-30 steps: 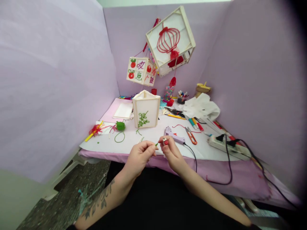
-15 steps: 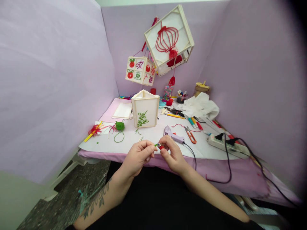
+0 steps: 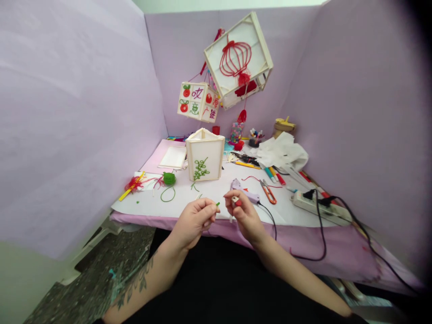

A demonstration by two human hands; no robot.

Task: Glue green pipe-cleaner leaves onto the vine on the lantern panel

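Writing: the smaller hanging lantern (image 3: 197, 101) bears characters. Green one on its front face (image 3: 191, 100) reads 意; the purple one above is uncertain. Side face (image 3: 210, 106) appears to show 源 and, in purple, 进; remainder unclear. Larger hanging lantern (image 3: 232, 58), tilted, carries a red lantern motif (image 3: 236, 60); no lettering made out on it. No brand legible on the glue gun (image 3: 246, 192) or power strip (image 3: 317, 208).

Hands: apart from each other, above the near edge of the bench (image 3: 130, 207). Left hand (image 3: 193, 220) pinches a short green piece (image 3: 218, 204) between thumb and fingers, tip protruding toward the right. Right hand (image 3: 248, 220) curled around a small red item (image 3: 237, 202) with a pale end; type not confirmed.

Surroundings: triangular lantern (image 3: 206, 155) upright beyond the hands, green sprig (image 3: 201, 168) on its front panel. Green yarn ball (image 3: 169, 178) to its left, loose strand looped nearby. Orange-handled snips (image 3: 268, 192) right of the glue gun. Crumpled white sheet (image 3: 283, 150) farther back.

Obstruction: right hand hides part of the glue gun.
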